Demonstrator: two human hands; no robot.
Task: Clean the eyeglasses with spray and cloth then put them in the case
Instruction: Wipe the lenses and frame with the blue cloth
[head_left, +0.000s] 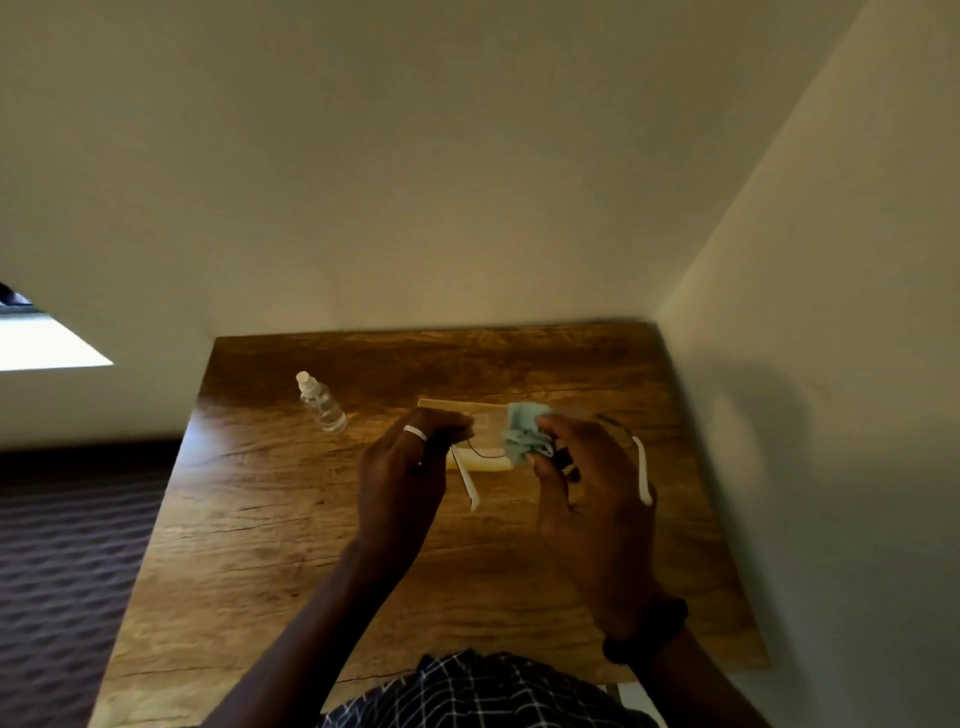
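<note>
Left hand (402, 470) pinches the glasses (470, 483) frame; right hand (587, 488) presses the cloth (522, 434) on a lens; bottle (322, 402) near the table's (260, 519) far-left corner

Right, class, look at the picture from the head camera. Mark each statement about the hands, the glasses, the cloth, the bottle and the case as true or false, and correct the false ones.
1. The right hand presses a light blue cloth against the eyeglasses. True.
2. The spray bottle is held in the left hand. False: it lies on the wooden table, left of both hands.
3. The glasses' temple arms are unfolded. True.
4. The glasses already lie in the case. False: both hands hold them above the pale open case.
5. The left hand is bare of jewellery. False: it wears a ring.
</note>
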